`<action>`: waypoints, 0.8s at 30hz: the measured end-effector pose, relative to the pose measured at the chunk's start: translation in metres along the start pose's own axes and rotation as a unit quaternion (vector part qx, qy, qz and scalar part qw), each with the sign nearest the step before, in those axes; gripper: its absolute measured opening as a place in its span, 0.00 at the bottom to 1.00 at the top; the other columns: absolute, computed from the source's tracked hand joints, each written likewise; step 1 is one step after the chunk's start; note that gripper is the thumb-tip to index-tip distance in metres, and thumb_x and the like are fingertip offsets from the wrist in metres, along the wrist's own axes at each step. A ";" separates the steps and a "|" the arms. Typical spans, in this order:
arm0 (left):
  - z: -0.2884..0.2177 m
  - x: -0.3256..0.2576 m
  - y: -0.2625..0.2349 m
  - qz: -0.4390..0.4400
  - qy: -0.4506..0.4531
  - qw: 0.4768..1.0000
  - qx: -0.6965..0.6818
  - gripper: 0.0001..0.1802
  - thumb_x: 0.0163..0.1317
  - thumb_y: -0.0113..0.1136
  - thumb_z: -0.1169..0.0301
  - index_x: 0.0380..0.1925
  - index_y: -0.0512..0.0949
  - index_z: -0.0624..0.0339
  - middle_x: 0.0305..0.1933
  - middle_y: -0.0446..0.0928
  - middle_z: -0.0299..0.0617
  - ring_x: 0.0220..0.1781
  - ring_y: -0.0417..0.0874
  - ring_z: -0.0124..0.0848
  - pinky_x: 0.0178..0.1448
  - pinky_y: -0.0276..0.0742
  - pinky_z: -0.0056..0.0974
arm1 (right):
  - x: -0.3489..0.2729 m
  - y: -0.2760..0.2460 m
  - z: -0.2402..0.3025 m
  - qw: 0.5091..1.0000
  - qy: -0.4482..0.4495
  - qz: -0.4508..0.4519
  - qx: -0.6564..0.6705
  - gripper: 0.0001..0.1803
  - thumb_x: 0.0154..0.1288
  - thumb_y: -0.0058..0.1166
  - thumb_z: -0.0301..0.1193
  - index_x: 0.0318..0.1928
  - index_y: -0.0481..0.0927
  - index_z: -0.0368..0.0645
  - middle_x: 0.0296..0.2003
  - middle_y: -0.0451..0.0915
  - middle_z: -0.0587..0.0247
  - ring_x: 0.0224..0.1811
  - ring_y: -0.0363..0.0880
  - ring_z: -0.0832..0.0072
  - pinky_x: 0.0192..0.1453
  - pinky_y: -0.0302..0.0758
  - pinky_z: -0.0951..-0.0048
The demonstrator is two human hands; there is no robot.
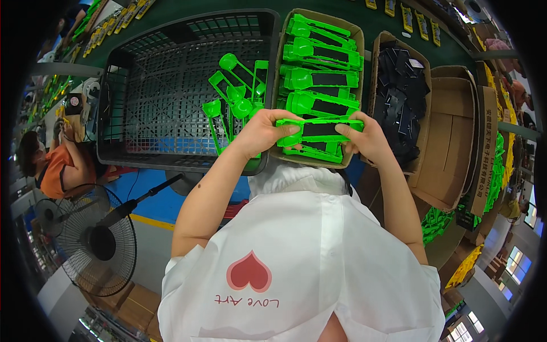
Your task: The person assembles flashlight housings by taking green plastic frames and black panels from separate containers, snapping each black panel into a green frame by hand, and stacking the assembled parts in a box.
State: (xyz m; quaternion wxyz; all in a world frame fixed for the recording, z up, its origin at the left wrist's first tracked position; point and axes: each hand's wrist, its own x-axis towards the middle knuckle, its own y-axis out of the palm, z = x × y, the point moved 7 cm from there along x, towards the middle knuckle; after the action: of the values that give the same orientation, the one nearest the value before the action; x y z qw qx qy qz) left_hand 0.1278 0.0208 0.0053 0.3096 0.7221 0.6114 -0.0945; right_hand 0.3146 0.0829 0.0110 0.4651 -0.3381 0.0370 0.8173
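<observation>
- Crate (188,162), far left: loose parts (231,61) pile at its right side, some overlapping at odd angles; rims could snag or scuff if one is tugged out from under another.
- Left hand (264,132): grip pinches the held part's left end, thumb on top, fingers mostly hidden below; uneven thumb pressure could tip or flex it.
- Held part (319,131): between both hands, over the near end of the box (345,23); can't tell if it touches those below. Could slip into the stack if either pinch loosens; panel could get smudged or pushed askew by thumbs. Looks: bright green, long frame, rounded left end, flat black panel in the middle, roughly level, no damage visible.
- Right hand (367,137): grip pinches right end, thumb near the panel's edge, fingers curled under.
- Panels (401,94), right of box: black, jumbled; could scratch from rubbing together.
- Carton (444,148), far right: brown, flaps spread.
</observation>
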 end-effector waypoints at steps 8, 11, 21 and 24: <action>-0.036 0.021 0.061 -0.075 0.124 0.691 0.709 0.16 0.51 0.54 0.57 0.21 0.74 0.60 0.18 0.75 0.46 0.22 0.77 0.40 0.27 0.72 0.39 | -0.006 -0.008 0.008 0.966 -0.130 -0.137 -0.178 0.19 0.45 0.60 0.41 0.27 0.73 0.37 0.13 0.71 0.56 0.15 0.71 0.68 0.22 0.66 0.71; -0.035 0.032 0.064 -0.073 0.097 0.683 0.720 0.17 0.50 0.54 0.56 0.17 0.73 0.59 0.16 0.74 0.44 0.20 0.77 0.40 0.25 0.72 0.40 | -0.005 -0.014 0.002 0.968 -0.132 -0.140 -0.160 0.21 0.46 0.60 0.43 0.28 0.73 0.36 0.14 0.72 0.52 0.17 0.72 0.62 0.24 0.67 0.69; -0.076 0.051 0.100 -0.049 0.233 0.623 0.745 0.18 0.44 0.58 0.54 0.12 0.74 0.58 0.14 0.71 0.42 0.19 0.75 0.39 0.23 0.69 0.40 | -0.003 0.005 -0.029 0.938 -0.100 -0.022 0.330 0.21 0.54 0.55 0.33 0.39 0.56 0.41 0.16 0.65 0.70 0.13 0.60 0.85 0.14 0.56 0.83; -0.087 0.058 0.094 -0.046 0.186 0.673 0.714 0.20 0.44 0.57 0.50 0.15 0.75 0.57 0.16 0.73 0.42 0.22 0.77 0.39 0.26 0.71 0.39 | -0.001 -0.013 -0.012 0.939 -0.162 -0.046 0.301 0.18 0.55 0.52 0.29 0.39 0.57 0.40 0.15 0.64 0.71 0.12 0.60 0.86 0.14 0.56 0.83</action>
State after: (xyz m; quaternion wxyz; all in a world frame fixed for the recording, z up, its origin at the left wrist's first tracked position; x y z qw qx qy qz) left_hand 0.2095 0.1119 0.0750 -0.4253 0.6969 0.4349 -0.3799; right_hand 0.3315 0.0851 0.0051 0.5817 -0.0470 0.1897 0.7896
